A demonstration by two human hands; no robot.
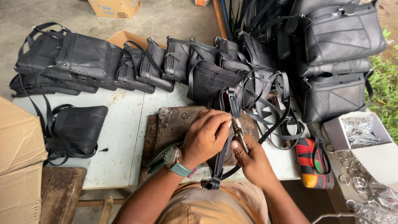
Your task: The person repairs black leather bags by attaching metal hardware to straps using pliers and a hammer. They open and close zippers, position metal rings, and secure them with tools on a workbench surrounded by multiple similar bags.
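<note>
My left hand (206, 137), with a teal-strapped watch on its wrist, pinches a black strap (218, 164) near its upper end, over a brown work board (166, 128). My right hand (253, 159) grips metal pliers (239, 132) whose jaws meet a small metal ring at the strap's end. The strap hangs down toward my lap and ends in a buckle. It runs up to a black bag (215, 81) lying just beyond the board.
A row of black bags (103, 62) lines the back of the pale table (120, 137); more are stacked at right (340, 37). One black bag (78, 128) lies at left. A colourful pouch (313, 164), a box of metal rings (360, 132) and cardboard boxes (18, 166) surround the table.
</note>
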